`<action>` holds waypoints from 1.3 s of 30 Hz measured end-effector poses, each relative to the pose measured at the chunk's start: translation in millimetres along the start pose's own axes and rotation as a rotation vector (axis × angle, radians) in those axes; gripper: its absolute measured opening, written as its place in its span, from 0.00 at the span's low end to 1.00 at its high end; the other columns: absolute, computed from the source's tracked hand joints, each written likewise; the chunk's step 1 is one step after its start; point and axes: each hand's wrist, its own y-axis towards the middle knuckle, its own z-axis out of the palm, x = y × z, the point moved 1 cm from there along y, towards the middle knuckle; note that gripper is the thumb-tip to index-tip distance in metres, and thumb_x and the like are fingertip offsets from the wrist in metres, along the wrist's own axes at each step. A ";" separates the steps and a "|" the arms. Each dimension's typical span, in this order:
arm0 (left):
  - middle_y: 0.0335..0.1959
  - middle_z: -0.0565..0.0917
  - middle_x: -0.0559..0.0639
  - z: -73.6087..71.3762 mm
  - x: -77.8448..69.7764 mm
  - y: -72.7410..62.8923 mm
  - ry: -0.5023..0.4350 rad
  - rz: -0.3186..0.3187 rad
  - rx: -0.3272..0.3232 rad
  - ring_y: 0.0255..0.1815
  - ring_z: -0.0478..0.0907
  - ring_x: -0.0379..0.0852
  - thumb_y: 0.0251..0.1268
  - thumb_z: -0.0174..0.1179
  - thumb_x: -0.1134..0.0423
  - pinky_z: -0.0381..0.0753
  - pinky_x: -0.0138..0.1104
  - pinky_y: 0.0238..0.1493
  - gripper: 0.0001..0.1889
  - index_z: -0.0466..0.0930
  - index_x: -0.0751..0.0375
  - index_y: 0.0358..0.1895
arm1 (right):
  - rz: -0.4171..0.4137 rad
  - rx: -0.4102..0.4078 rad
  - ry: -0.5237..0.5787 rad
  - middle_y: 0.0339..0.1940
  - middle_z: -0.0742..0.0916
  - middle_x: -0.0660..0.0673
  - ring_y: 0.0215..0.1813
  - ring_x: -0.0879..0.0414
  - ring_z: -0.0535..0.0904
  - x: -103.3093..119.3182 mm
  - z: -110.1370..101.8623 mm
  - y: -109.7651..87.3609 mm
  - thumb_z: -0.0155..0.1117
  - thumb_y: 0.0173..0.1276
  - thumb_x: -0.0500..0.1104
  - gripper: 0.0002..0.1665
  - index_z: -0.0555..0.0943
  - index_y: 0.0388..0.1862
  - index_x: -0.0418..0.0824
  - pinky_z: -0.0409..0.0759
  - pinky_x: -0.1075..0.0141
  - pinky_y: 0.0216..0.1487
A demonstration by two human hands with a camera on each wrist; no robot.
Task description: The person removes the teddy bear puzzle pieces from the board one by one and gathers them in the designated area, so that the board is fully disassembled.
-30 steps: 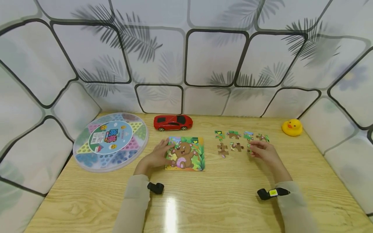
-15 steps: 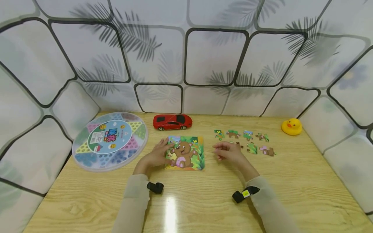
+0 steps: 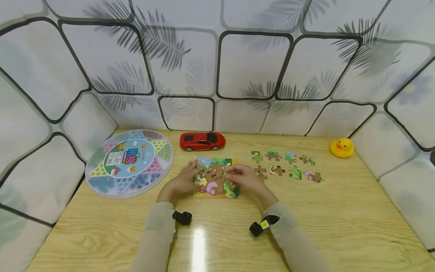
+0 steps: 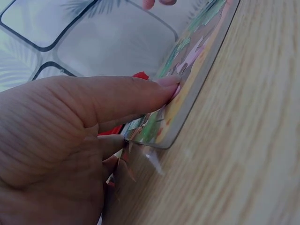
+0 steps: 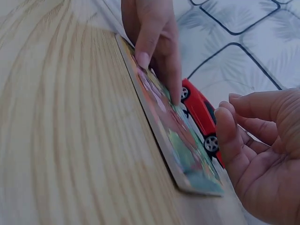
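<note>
A bear jigsaw puzzle (image 3: 214, 173) lies flat on the wooden table, its picture facing up. My left hand (image 3: 183, 179) rests at its left side; in the left wrist view the thumb (image 4: 140, 96) presses straight onto the puzzle near its front edge. Over the puzzle's right part hovers my right hand (image 3: 246, 179), fingers loosely bent. In the right wrist view, thumb and fingertips come close together with nothing visible between them, apart from the puzzle. Several loose jigsaw pieces (image 3: 295, 172) lie in two rows to the right; my right hand partly covers one brown piece (image 3: 260, 170).
Behind the puzzle stands a red toy car (image 3: 202, 142). A round Chinese checkers box (image 3: 161, 170) lies at the left, and a yellow rubber duck (image 3: 341, 148) sits at the back right. A patterned backdrop (image 3: 253, 68) rises along the table's rear edge.
My right hand let go of a green jigsaw piece in the lower row, then moved left past the other pieces to above the puzzle. My left hand has stayed in place.
</note>
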 end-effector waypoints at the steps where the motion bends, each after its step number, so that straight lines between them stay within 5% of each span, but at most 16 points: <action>1: 0.76 0.36 0.59 -0.1 -0.2 -0.1 0.000 0.002 -0.001 0.75 0.26 0.59 0.54 0.67 0.61 0.28 0.55 0.70 0.43 0.55 0.61 0.73 | -0.005 0.006 -0.007 0.35 0.83 0.39 0.27 0.60 0.78 1.0 3.7 2.4 0.59 0.67 0.35 0.19 0.74 0.53 0.23 0.81 0.69 0.31; 13: 0.76 0.37 0.61 -0.3 -2.8 -0.2 0.030 0.011 -0.008 0.75 0.28 0.60 0.55 0.67 0.60 0.31 0.56 0.70 0.42 0.56 0.62 0.73 | -0.001 0.065 -0.049 0.27 0.81 0.46 0.23 0.61 0.75 -8.1 30.9 19.5 0.58 0.67 0.32 0.14 0.76 0.48 0.24 0.76 0.72 0.24; 22: 0.77 0.36 0.59 -1.4 -3.5 -0.8 0.012 -0.004 -0.003 0.75 0.27 0.59 0.54 0.69 0.59 0.30 0.57 0.70 0.44 0.55 0.61 0.73 | -0.057 0.062 -0.319 0.29 0.82 0.48 0.25 0.61 0.74 -9.7 40.2 18.4 0.63 0.63 0.36 0.13 0.81 0.46 0.33 0.75 0.70 0.26; 39: 0.76 0.38 0.61 -0.5 0.0 0.2 0.042 0.021 -0.014 0.75 0.28 0.62 0.54 0.69 0.57 0.32 0.59 0.69 0.44 0.56 0.62 0.72 | -0.093 0.084 -0.450 0.28 0.80 0.51 0.26 0.62 0.72 -7.0 43.7 16.9 0.71 0.58 0.40 0.18 0.82 0.46 0.35 0.72 0.72 0.27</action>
